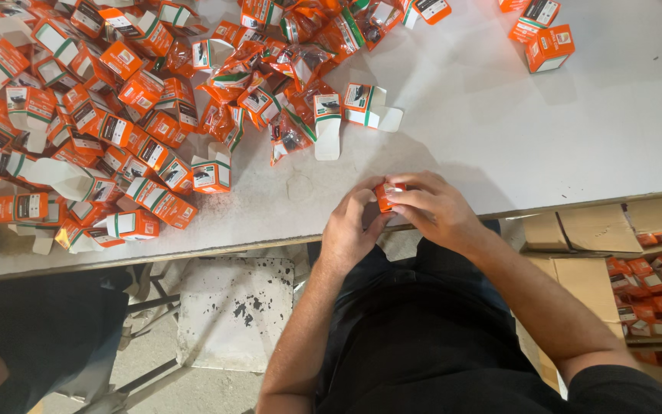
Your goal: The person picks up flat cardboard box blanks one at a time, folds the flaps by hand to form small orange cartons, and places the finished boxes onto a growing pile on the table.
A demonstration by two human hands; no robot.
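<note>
Both hands meet at the near edge of the pale grey tabletop [545, 146], right where it ends above the person's lap. The left hand [348, 230] and the right hand [432, 208] together grip a small orange cardboard box [387, 195]; the fingers [411, 201] of the right hand curl over its top and right side, while the left thumb and fingers press it from the left. Only a sliver of the box shows between them, so its flaps and far side cannot be made out.

To the left and behind the hands, a large heap of small orange, white and green cartons [109, 115] covers the tabletop, many with flaps open, running out of the picture at the top and left edges. Crumpled orange plastic pouches [300, 65] lie mixed in near the top middle. One opened carton with a white flap [365, 106] sits at the heap's right fringe. Right of it, the tabletop lies bare across a broad stretch as far as a few closed orange boxes [547, 42] near the top right corner.

Below the tabletop on the right, a brown corrugated cardboard case [576, 230] holds rows of orange boxes and is cut off by the frame. Lower left, another person's dark-clothed form [40, 330] is partly seen, beside a scuffed white stool seat [235, 310].
</note>
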